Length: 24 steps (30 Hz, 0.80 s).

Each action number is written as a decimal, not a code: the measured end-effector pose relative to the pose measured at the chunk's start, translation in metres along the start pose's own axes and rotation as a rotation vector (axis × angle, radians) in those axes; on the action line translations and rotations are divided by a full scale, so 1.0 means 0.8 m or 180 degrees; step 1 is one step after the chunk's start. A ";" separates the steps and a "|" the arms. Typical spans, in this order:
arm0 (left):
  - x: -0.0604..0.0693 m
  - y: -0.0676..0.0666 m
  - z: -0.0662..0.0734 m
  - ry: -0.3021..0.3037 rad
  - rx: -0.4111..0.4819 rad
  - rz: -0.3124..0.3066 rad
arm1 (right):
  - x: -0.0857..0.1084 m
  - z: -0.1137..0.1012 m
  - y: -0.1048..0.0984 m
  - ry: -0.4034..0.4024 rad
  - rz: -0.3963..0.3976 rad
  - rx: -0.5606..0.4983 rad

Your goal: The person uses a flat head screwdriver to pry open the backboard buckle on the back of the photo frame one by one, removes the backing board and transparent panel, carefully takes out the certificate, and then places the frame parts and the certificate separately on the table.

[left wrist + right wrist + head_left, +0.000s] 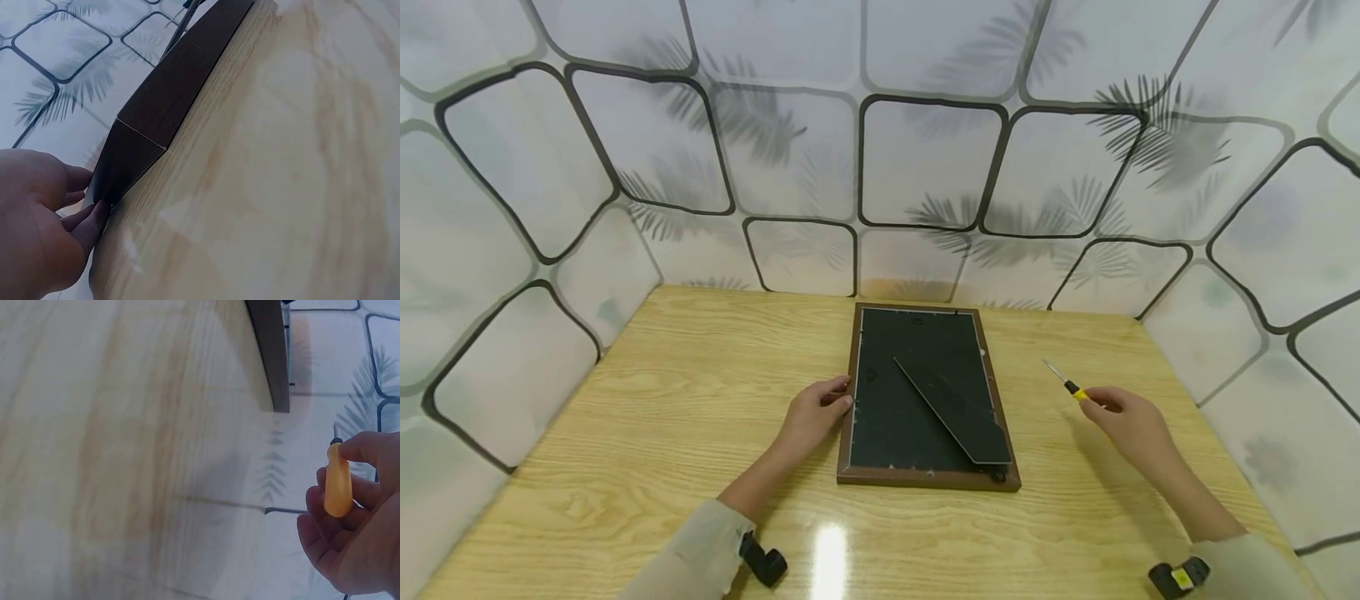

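Observation:
A picture frame [880,477] with a brown rim lies back side up on the table, its black stand flap [955,412] slanting across the dark backing. My left hand [811,417] holds the left edge of the frame; in the left wrist view the fingers of the left hand [47,219] touch the frame's side [169,94]. To the right of the frame, my right hand [1131,425] pinches a yellow and black screwdriver [1072,389], its metal tip pointing away to the upper left. The right wrist view shows its yellow handle [338,484] between the thumb and fingers of the right hand [362,519].
The wooden table [700,350] extends around the frame on all sides. Behind it and at both sides stands a pale surface [925,167] patterned with dark outlines and leaves. A bright reflection lies on the table near the front.

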<state>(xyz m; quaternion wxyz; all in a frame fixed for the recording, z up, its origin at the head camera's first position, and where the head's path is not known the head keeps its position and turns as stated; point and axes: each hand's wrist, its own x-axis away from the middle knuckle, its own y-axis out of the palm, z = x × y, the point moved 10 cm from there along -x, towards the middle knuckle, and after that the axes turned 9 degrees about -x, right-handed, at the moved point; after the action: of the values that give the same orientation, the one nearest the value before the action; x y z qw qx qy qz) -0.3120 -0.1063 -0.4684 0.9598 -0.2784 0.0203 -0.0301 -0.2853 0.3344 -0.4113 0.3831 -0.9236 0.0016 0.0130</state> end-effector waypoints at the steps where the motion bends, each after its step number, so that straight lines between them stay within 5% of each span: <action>1: 0.000 0.000 0.000 -0.0007 0.0002 0.0005 | -0.002 -0.005 0.001 -0.0021 0.0008 -0.0014; 24: -0.004 0.004 -0.007 0.0037 0.0056 -0.0019 | -0.064 -0.084 0.056 -0.0462 -0.0086 0.0069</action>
<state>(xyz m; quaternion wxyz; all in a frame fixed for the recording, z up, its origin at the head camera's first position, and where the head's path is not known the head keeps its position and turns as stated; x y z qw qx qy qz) -0.3152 -0.1067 -0.4750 0.9620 -0.2699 0.0247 -0.0348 -0.3357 0.2549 -0.3940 0.3923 -0.9160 -0.0386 0.0748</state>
